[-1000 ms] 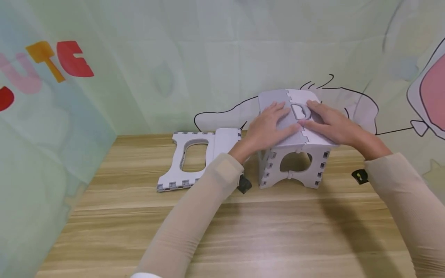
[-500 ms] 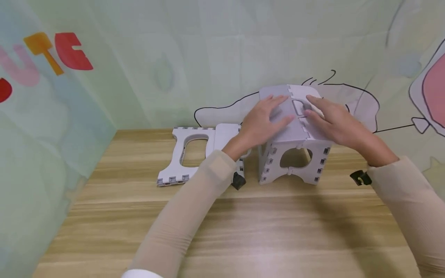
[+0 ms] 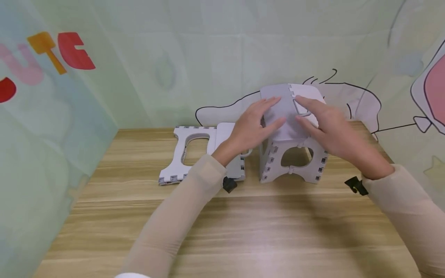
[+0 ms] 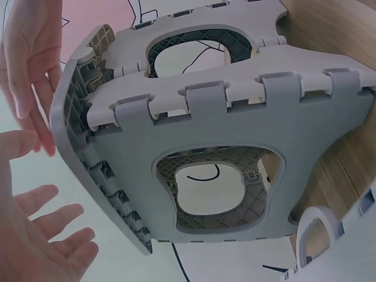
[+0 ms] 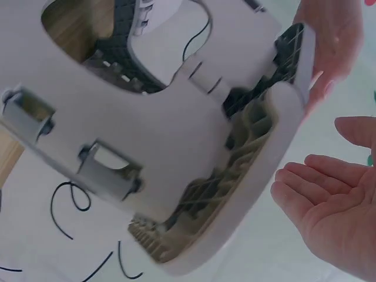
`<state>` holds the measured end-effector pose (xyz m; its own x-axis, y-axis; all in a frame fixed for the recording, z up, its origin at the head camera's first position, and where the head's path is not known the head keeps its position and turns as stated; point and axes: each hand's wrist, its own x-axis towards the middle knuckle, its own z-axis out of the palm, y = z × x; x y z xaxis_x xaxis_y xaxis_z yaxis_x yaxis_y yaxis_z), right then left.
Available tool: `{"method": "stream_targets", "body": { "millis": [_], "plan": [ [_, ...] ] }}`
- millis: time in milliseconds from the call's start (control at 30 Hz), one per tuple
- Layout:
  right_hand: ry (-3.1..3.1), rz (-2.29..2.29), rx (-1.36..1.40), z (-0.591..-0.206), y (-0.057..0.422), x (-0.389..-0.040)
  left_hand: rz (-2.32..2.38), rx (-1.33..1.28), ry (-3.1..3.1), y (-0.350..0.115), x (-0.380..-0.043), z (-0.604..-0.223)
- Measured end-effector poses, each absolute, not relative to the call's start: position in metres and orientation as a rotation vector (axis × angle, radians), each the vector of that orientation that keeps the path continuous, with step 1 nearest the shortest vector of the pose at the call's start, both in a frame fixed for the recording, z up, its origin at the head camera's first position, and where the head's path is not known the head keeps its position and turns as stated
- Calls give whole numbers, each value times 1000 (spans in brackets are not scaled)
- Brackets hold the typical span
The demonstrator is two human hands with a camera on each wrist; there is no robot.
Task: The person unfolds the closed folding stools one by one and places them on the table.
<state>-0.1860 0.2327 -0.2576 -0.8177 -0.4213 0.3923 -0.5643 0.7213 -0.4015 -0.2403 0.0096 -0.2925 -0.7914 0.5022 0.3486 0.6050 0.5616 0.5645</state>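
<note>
A folding step stool point(image 3: 278, 127), part white and part grey, stands unfolded on its legs near the back of the table. In the head view my left hand point(image 3: 253, 125) is over the left side of its seat, fingers spread and straight. My right hand point(image 3: 328, 123) is above the seat's right half, partly covering the handle slot. Both wrist views show the hands apart from the seat: the left hand point(image 4: 44, 229) has its fingers extended beside the seat edge, and the right hand point(image 5: 335, 200) is likewise relaxed with nothing in it.
A second folding stool point(image 3: 179, 154), folded flat, lies on the wooden table point(image 3: 243, 231) just left of the standing one, partly behind my left forearm. A printed cloth backdrop point(image 3: 156, 58) rises behind the table and along its left side.
My hands were resting on the seat and have lifted off it; the left has drawn back to the left. The standing stool stays where it was.
</note>
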Motion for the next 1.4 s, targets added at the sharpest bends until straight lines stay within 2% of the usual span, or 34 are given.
{"method": "stream_targets", "body": {
  "millis": [967,1400],
  "plan": [
    [-2377,798,1132,-269,154,-147,-1020,-954,-2561,-75,-204,-297],
    [-2664,929,888,-306,123,-155,-868,-806,-2621,-111,-195,-310]
  ]
}}
